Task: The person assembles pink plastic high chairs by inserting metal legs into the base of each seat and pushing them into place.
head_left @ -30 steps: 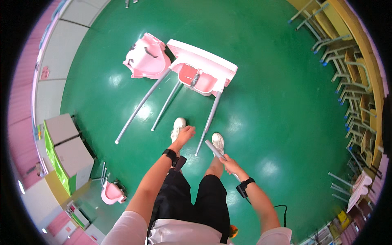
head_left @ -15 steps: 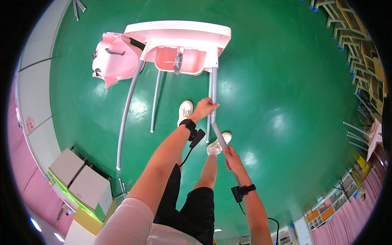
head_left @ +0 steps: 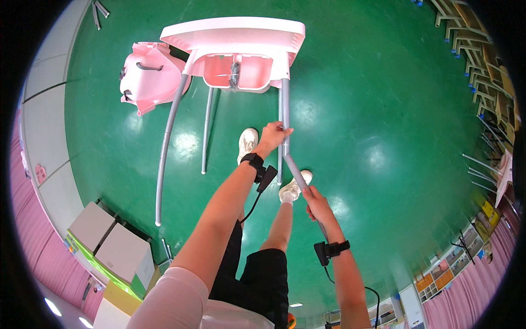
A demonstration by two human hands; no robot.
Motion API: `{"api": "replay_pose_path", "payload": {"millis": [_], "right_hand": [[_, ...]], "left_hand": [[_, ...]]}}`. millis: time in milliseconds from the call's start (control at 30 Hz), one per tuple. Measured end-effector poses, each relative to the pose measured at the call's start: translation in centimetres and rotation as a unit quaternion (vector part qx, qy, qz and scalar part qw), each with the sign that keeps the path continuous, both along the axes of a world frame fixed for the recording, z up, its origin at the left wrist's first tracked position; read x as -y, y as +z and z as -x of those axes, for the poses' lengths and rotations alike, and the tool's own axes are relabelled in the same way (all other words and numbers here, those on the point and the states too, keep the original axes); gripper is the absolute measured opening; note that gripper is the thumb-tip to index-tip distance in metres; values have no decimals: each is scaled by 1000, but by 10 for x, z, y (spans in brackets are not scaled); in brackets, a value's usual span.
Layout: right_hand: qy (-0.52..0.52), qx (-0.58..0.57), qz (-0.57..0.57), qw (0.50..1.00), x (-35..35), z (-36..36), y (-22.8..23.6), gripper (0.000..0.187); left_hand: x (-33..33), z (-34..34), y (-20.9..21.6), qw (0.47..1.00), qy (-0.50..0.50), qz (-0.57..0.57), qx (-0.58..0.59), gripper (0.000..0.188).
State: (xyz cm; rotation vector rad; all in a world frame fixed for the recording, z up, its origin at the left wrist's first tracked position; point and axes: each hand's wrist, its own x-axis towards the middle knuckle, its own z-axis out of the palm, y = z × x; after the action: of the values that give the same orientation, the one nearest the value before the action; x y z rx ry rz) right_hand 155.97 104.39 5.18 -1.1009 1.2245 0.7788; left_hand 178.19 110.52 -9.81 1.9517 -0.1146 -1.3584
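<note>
A pink plastic high-chair-like body (head_left: 235, 32) lies ahead of me, with several grey tubular legs fitted to it and pointing my way. My left hand (head_left: 274, 137) is closed round the grey upper tube (head_left: 286, 101) of the right-hand leg. Lower down, my right hand (head_left: 320, 208) grips a grey lower tube (head_left: 296, 170). It meets the upper tube at an angle; whether the two are fully joined I cannot tell. A small clear bag with dark contents (head_left: 235, 75) sits in the pink body's hollow.
Left of the body, a pink shell-shaped seat (head_left: 153, 77) with dark straps rests on the green floor (head_left: 372, 104). Loose grey tubes (head_left: 98, 13) lie at the far left. Pale cabinets (head_left: 123, 249) stand at near left, stacked wooden furniture (head_left: 476, 60) along the right.
The pink body and its legs have shifted slightly up and left in the picture. Both hands keep their grips; the right hand sits slightly farther right.
</note>
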Motion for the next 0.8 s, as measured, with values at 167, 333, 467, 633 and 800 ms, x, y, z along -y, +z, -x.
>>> {"api": "replay_pose_path", "payload": {"millis": [167,333,467,633,800], "right_hand": [[38,-24,-12,999,33,-15,20,36],[137,-25,13,990,52,-35,34,38],[122,-19,12,992,59,-28,32,40],[96,-33,5,995,53,-16,29,39],[82,-37,-4,996,45,-15,32,36]], "left_hand": [[2,4,4,1000,1,4,-5,35],[-3,3,-7,1000,-6,-6,24,40],[-6,11,2,1000,17,8,-6,39],[-37,20,21,990,-34,55,-127,34],[-52,21,9,983,5,119,-139,33]]}}
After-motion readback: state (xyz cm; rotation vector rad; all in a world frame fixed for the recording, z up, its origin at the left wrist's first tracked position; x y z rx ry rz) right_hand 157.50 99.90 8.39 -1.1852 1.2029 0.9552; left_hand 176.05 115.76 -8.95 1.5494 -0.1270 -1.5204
